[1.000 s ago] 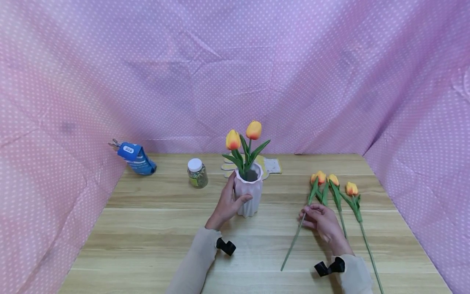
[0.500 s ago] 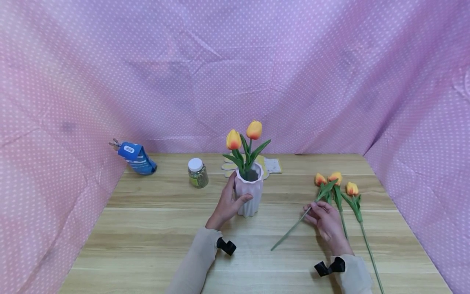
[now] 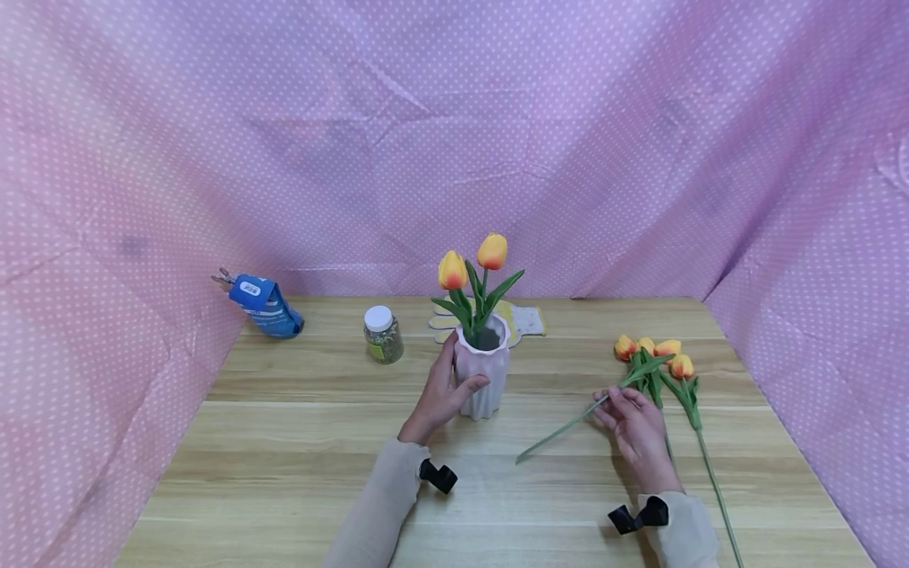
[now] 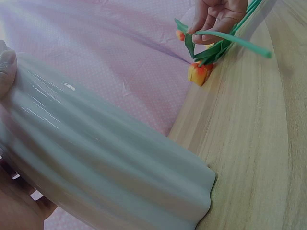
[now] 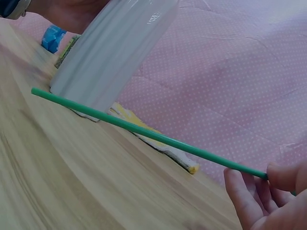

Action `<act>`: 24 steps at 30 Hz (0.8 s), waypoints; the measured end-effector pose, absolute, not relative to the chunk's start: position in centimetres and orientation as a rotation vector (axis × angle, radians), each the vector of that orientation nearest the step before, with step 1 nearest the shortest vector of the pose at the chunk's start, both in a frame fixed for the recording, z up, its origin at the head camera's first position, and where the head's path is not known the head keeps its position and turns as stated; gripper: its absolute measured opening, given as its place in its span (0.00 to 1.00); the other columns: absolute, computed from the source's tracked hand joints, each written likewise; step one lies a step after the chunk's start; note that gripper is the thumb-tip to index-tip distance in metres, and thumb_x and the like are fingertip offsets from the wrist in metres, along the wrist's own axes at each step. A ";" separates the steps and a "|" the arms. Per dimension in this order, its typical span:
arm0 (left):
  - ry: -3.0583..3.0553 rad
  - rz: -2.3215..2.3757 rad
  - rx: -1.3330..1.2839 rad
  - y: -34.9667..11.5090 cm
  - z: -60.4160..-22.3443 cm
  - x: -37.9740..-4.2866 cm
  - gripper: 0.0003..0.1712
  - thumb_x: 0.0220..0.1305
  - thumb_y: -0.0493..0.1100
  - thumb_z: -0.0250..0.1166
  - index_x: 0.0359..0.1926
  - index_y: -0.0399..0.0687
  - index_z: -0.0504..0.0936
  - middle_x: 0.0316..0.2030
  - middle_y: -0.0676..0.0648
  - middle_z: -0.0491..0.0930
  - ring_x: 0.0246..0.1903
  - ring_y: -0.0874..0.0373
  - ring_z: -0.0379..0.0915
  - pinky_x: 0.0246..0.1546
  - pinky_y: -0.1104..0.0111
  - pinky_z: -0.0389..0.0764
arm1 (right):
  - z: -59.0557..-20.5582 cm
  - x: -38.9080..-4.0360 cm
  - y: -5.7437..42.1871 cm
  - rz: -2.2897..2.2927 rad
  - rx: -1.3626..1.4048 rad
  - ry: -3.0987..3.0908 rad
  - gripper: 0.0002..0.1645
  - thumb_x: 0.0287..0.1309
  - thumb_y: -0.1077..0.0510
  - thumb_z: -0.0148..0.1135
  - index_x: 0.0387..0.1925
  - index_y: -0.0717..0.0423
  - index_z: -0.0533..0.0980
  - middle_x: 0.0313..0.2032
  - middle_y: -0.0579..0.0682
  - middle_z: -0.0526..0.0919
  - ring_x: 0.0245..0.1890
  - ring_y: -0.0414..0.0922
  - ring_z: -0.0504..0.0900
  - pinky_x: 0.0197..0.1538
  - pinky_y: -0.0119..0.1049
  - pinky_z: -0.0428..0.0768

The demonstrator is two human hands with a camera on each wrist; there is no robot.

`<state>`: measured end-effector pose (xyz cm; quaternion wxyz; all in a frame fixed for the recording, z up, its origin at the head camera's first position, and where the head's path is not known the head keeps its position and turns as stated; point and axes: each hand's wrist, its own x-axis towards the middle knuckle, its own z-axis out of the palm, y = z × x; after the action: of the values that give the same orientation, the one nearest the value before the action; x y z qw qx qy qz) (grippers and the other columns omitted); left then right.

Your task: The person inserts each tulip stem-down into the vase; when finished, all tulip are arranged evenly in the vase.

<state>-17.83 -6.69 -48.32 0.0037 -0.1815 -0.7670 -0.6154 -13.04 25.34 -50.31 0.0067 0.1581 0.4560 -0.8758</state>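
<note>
A white fluted vase (image 3: 484, 383) stands upright mid-table, with two yellow-orange tulips (image 3: 451, 270) in it. My left hand (image 3: 435, 402) grips its left side, thumb across the front. To the right, my right hand (image 3: 637, 432) pinches the green stem of a tulip (image 3: 561, 431) between thumb and fingers. The bare stem end points left toward the vase, as the right wrist view shows the stem (image 5: 144, 132) crossing in front of it. The held tulip's head lies among several other tulips (image 3: 682, 366) on the table, overlapping them.
A white-lidded jar of green bits (image 3: 383, 341) stands left of the vase. Farther left is a blue bag (image 3: 268, 309) with a clip on top. A yellow-and-white glove (image 3: 527, 320) lies behind the vase. Pink dotted cloth (image 3: 454, 142) hangs along the table's back and sides.
The right hand has turned the held tulip: its stem end swung left and up, its head to the right over the others. The left hand and vase have stayed put.
</note>
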 end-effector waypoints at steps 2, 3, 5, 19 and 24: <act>-2.405 -1.928 -0.568 -6.7 -48.3 -17.8 0.56 0.62 0.65 0.67 0.80 0.56 0.45 0.77 0.45 0.58 0.77 0.46 0.53 0.77 0.43 0.56 | -50.2 -13.0 25.4 -2.763 0.472 1.390 0.12 0.71 0.66 0.52 0.32 0.55 0.78 0.31 0.47 0.86 0.36 0.41 0.88 0.43 0.33 0.89; -2.406 -1.927 -0.566 -6.7 -48.3 -17.8 0.56 0.62 0.64 0.67 0.80 0.57 0.45 0.77 0.46 0.58 0.77 0.46 0.53 0.77 0.43 0.56 | -50.1 -12.9 25.4 -2.775 0.460 1.373 0.11 0.71 0.66 0.52 0.32 0.55 0.77 0.31 0.48 0.86 0.36 0.41 0.88 0.44 0.33 0.89; -2.409 -1.926 -0.565 -6.7 -48.2 -17.8 0.56 0.62 0.64 0.67 0.80 0.57 0.44 0.77 0.46 0.57 0.77 0.46 0.53 0.77 0.43 0.56 | -49.9 -12.9 25.4 -2.793 0.455 1.346 0.11 0.71 0.65 0.52 0.32 0.55 0.76 0.32 0.48 0.86 0.37 0.41 0.88 0.45 0.33 0.89; -2.430 -1.929 -0.545 -6.6 -48.2 -17.8 0.56 0.62 0.64 0.67 0.80 0.58 0.44 0.78 0.47 0.56 0.78 0.46 0.52 0.77 0.43 0.56 | -48.7 -13.2 25.7 -3.047 0.313 1.113 0.11 0.70 0.69 0.51 0.29 0.60 0.72 0.31 0.54 0.86 0.37 0.46 0.88 0.46 0.39 0.90; -2.419 -1.947 -0.547 -6.7 -48.2 -17.8 0.56 0.62 0.63 0.67 0.80 0.58 0.44 0.78 0.47 0.56 0.78 0.47 0.52 0.78 0.43 0.54 | -48.1 -13.2 25.7 -3.094 0.316 1.059 0.12 0.71 0.70 0.49 0.30 0.61 0.72 0.30 0.55 0.86 0.36 0.47 0.88 0.45 0.41 0.90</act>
<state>-17.81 -6.68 -48.18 -0.0059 -0.1735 -0.7672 -0.6174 -13.18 25.73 -48.10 -0.0717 0.0959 0.3216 -0.9393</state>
